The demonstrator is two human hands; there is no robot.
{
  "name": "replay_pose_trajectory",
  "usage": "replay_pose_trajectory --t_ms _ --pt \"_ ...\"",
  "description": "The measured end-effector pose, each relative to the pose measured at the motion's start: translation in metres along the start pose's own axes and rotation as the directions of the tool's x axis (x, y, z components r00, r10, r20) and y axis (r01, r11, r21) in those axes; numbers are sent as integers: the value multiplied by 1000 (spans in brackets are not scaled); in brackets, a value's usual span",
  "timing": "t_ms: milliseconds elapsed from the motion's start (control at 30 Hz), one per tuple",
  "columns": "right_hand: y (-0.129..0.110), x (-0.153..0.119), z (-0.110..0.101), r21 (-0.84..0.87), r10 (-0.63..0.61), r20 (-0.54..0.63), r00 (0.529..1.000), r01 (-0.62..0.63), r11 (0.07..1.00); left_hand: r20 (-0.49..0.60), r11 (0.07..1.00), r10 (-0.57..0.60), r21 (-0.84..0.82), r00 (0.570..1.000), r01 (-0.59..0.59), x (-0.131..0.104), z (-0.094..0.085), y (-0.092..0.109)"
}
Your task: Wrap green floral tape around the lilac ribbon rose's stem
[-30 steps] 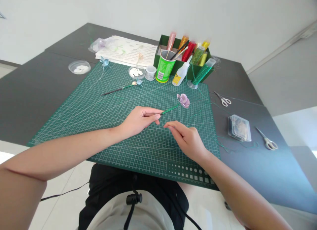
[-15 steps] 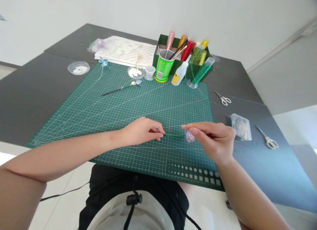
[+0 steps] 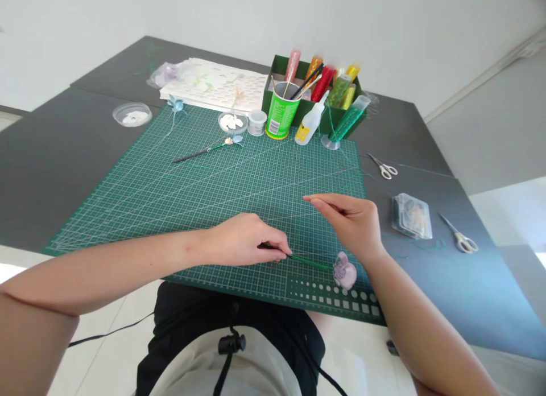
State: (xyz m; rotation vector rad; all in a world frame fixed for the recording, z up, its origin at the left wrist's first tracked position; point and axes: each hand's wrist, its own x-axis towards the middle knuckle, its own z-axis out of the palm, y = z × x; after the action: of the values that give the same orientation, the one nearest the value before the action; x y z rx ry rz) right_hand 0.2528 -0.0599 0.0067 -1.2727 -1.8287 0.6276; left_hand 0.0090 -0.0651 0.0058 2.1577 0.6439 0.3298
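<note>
My left hand (image 3: 251, 242) is closed round the green stem of a lilac artificial flower (image 3: 344, 272). The bloom points right, above the front part of the green cutting mat (image 3: 239, 185). The far end of the stem is hidden inside my fingers. Up and to the left of the bloom, my right hand (image 3: 352, 219) is apart from it, with thumb and forefinger pinched together. Whatever lies in that pinch, perhaps a fine thread, is too thin to make out.
Behind the mat stand a green can of tools (image 3: 281, 114), a glue bottle (image 3: 311, 120) and a box of coloured tubes (image 3: 273, 71). Two pairs of scissors (image 3: 386, 169) and a clear plastic case (image 3: 412, 215) lie right. A thin stick with a small flower (image 3: 196, 154) rests on the mat.
The bloom has swung down and right, out from behind my right fingers, and shows fully. My right hand has moved up and left; my left hand has shifted slightly down and right.
</note>
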Motion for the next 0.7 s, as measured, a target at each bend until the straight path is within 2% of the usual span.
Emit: replay_pose_trajectory --t_ms 233,433,567,700 --pt "14 6 3 -2 -35 120 992 36 999 -193 989 127 102 973 -109 -4 3 -5" --pt "23 7 5 -40 12 203 979 -4 999 -382 960 260 203 887 -193 -6 2 -5" --pt "28 6 7 -31 13 251 968 -6 1000 -443 944 310 248 842 -217 -6 0 -6" --pt "32 5 9 -28 27 272 962 -20 999 -466 946 304 255 831 -203 -6 0 -5"
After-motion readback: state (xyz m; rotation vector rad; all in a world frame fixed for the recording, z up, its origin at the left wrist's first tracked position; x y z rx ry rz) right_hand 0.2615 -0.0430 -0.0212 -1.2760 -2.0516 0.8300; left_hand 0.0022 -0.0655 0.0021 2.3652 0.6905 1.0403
